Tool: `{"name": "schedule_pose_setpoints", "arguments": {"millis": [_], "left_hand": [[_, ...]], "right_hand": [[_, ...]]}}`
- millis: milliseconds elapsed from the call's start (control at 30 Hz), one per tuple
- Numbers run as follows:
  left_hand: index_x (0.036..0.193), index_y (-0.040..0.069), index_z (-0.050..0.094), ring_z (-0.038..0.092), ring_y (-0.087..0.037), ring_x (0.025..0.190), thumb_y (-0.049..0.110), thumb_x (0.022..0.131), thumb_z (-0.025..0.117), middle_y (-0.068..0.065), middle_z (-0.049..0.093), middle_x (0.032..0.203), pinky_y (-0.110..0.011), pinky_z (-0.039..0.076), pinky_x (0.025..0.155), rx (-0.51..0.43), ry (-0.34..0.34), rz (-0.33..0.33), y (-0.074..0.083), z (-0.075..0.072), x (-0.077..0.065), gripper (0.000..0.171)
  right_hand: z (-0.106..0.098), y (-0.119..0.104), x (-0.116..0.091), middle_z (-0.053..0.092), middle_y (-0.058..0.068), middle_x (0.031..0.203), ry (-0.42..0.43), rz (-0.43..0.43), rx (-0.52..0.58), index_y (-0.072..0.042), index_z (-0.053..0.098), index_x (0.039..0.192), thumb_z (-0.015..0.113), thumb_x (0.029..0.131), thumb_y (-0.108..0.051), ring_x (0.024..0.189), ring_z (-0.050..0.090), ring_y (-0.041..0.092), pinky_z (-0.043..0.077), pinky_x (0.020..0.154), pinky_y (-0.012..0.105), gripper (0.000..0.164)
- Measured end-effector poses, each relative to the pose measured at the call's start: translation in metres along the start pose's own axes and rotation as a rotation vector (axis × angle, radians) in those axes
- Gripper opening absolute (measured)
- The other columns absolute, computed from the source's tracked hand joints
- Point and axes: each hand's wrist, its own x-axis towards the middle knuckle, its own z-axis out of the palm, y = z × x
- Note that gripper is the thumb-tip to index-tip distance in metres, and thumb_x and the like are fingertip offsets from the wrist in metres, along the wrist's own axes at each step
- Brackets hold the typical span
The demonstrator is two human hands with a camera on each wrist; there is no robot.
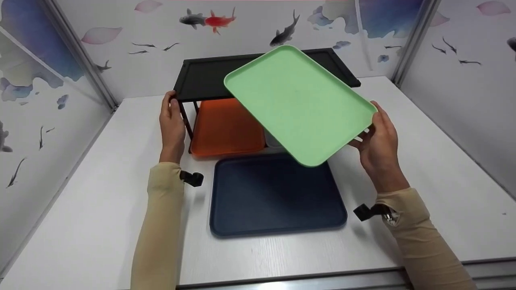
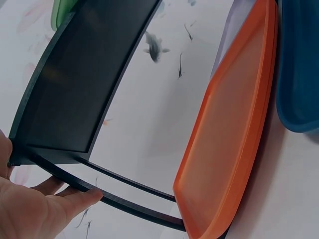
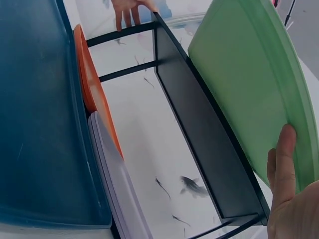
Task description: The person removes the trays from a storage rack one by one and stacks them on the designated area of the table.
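My right hand [image 1: 381, 141] holds a light green rectangular tray [image 1: 300, 104] by its near right corner, with fingers reaching beneath. The tray is tilted and raised, overlapping the top of a black two-level rack [image 1: 205, 80]. At the rack's left front corner, my left hand [image 1: 172, 125] grips the frame; fingers lie against a black leg [image 2: 134, 206] in the left wrist view. Under the rack top sit orange trays [image 1: 229, 129] and, to their right, stacked pale lilac-grey trays [image 3: 119, 184], mostly hidden by the green one in the head view. A dark blue tray [image 1: 278, 197] lies flat in front.
Everything stands on a white table [image 1: 96, 193] with a metal front edge [image 1: 290, 282]. Printed walls with fish and petals enclose the back [image 1: 250, 32] and both sides. Table surface extends left and right of the rack.
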Motion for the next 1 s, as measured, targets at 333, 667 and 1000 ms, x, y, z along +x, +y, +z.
{"name": "schedule_pose_setpoints", "arguments": {"millis": [333, 667, 1000], "left_hand": [[0.157, 0.015, 0.035, 0.037, -0.015, 0.147, 0.03, 0.113, 0.035, -0.005, 0.035, 0.164, -0.037, 0.03, 0.121, -0.004, -0.01, -0.005, 0.004, -0.003, -0.001, 0.047], [0.158, 0.012, 0.034, 0.034, -0.017, 0.15, 0.026, 0.114, 0.033, -0.008, 0.031, 0.166, -0.037, 0.028, 0.122, -0.006, -0.014, -0.042, 0.029, 0.002, -0.016, 0.047], [0.158, 0.01, 0.034, 0.034, -0.017, 0.15, 0.024, 0.113, 0.034, -0.008, 0.032, 0.165, -0.035, 0.029, 0.122, 0.006, -0.013, -0.034, 0.029, 0.004, -0.017, 0.046]], "right_hand": [[0.002, 0.0, 0.001, 0.054, 0.006, 0.131, 0.013, 0.012, 0.014, -0.016, 0.028, 0.159, 0.045, 0.11, -0.03, 0.103, 0.061, 0.017, 0.057, 0.077, 0.035, 0.053], [0.002, 0.001, 0.0, 0.053, 0.004, 0.132, 0.044, 0.04, 0.011, -0.017, 0.028, 0.16, 0.044, 0.11, -0.03, 0.105, 0.059, 0.014, 0.054, 0.077, 0.031, 0.054], [0.0, 0.002, 0.0, 0.05, 0.003, 0.139, 0.04, 0.028, 0.016, -0.015, 0.028, 0.161, 0.041, 0.111, -0.03, 0.112, 0.057, 0.014, 0.055, 0.08, 0.028, 0.054]]}}
